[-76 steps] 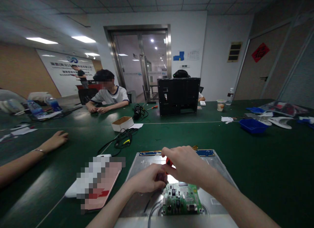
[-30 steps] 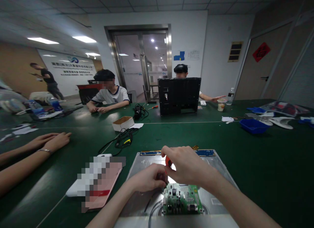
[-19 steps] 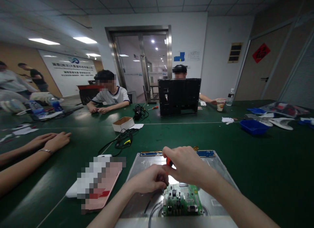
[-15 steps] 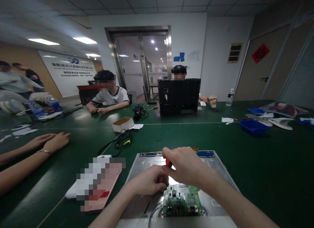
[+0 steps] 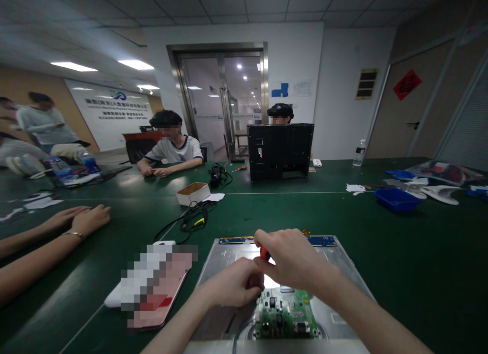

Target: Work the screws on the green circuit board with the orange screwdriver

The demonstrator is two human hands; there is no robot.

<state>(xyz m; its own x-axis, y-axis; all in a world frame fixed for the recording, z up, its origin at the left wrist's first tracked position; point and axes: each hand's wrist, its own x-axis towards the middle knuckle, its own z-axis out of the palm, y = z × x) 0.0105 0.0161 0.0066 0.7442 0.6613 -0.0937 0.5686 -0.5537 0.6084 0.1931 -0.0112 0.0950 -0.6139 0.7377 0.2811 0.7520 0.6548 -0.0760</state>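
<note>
My right hand (image 5: 293, 255) is closed around the red-orange handle of a screwdriver (image 5: 264, 252), held upright above a metal panel (image 5: 213, 265). Its shaft and tip are hidden behind my fingers. My left hand (image 5: 240, 283) is just below and to the left, with its fingertips pinched together at the upper left corner of a green circuit board (image 5: 284, 313). Whatever lies between those fingertips is hidden. The board rests on the panel, and a narrow blue circuit strip (image 5: 322, 240) runs along the panel's far edge.
Left of the panel lie a pink phone (image 5: 168, 288) and a white object (image 5: 152, 265), partly blurred out. Beyond are black cables (image 5: 194, 219), an open carton (image 5: 193, 194) and a standing black monitor housing (image 5: 280, 153). A blue tray (image 5: 398, 200) stands right. Another person's hands (image 5: 89, 219) rest at left.
My hands keep nearly the same pose on the screwdriver and the board. Across the table, the hand with a cup beside the monitor housing is gone from view. People at far left have shifted.
</note>
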